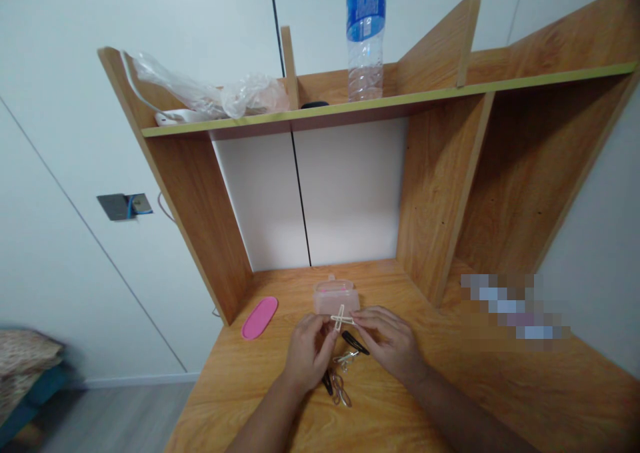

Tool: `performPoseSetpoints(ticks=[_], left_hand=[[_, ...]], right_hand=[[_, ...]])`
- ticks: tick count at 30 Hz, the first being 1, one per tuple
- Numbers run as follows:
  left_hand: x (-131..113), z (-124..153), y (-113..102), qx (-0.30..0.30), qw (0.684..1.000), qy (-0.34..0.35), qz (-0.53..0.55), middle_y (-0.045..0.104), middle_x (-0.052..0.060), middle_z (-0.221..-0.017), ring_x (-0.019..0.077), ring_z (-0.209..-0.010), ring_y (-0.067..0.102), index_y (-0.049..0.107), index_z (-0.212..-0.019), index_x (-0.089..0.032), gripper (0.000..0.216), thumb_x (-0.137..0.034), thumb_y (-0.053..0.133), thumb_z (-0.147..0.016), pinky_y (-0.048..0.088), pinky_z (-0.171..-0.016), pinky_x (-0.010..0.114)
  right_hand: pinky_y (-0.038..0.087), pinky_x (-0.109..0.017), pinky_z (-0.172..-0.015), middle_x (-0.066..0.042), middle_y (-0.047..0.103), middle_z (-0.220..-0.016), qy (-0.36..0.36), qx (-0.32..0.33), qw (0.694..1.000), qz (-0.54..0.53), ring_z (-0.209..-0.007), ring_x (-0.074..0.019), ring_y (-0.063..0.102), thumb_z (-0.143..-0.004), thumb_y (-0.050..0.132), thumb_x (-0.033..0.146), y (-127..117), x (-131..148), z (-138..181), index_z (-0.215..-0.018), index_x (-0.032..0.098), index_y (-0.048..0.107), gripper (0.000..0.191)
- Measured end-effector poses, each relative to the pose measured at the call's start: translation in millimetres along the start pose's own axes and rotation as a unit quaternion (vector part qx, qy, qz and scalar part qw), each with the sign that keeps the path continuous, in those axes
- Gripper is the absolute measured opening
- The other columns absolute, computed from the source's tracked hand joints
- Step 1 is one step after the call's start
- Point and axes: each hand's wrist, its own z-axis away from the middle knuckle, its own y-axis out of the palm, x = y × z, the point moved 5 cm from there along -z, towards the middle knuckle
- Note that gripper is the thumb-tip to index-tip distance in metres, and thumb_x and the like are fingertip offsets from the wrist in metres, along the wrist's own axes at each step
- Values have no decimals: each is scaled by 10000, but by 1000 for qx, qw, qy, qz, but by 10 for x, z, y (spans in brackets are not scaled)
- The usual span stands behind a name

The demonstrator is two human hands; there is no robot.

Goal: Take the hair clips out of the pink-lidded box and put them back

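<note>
A cream-coloured hair clip, cross-shaped, is held up between my two hands above the desk. My left hand pinches it from the left, near its lower end. From the right, the fingertips of my right hand are closed on its side arm. I cannot tell whether it is one piece or two crossed clips. Under the hands lie a black snap hair clip, a silvery clip, looped clips or bands and another black clip, partly hidden by my left hand.
Just behind the hands stands a clear pinkish box. A pink oval lid or tray lies to the left on the wooden desk. A shelf overhead carries a plastic bottle and a plastic bag. At right is a blurred-out item.
</note>
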Motion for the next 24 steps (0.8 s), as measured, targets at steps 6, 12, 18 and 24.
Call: performPoseSetpoints(ticks=[6,12,18,24], left_hand=[[-26,1,48,22,1000,7,17,682,68,-848,216,-827,618,651,-869,-200,194,-289,527,-988,480,-771,321],[54,3,75,17,1000,-22,-3,704,61,-925,223,-886,631,667,-952,-211,163,-256,518,-1000,487,-813,332],[118,-16,62,0,999,-40,-5,716,53,-965,229,-927,643,675,-994,-216,163,-266,519,-1006,490,-853,352],[135,-30,87,9,999,-52,-6,711,52,-893,224,-856,639,671,-916,-203,157,-238,534,-984,481,-797,332]], right_hand=[[633,-373,-799,-53,792,-975,0,0,1000,-9,-897,-220,752,-924,674,151,13,-21,-1,-1006,261,722,146],[597,-390,-800,-68,755,-978,39,35,998,18,-899,-239,714,-940,646,190,51,-56,21,-1102,259,672,179],[538,-431,-901,-90,716,-1104,83,147,985,45,-1017,-262,651,-1012,550,269,124,-64,11,-1240,251,625,240],[483,-389,-852,-51,715,-984,93,167,981,29,-954,-238,615,-1054,498,297,134,-120,-4,-1063,249,671,179]])
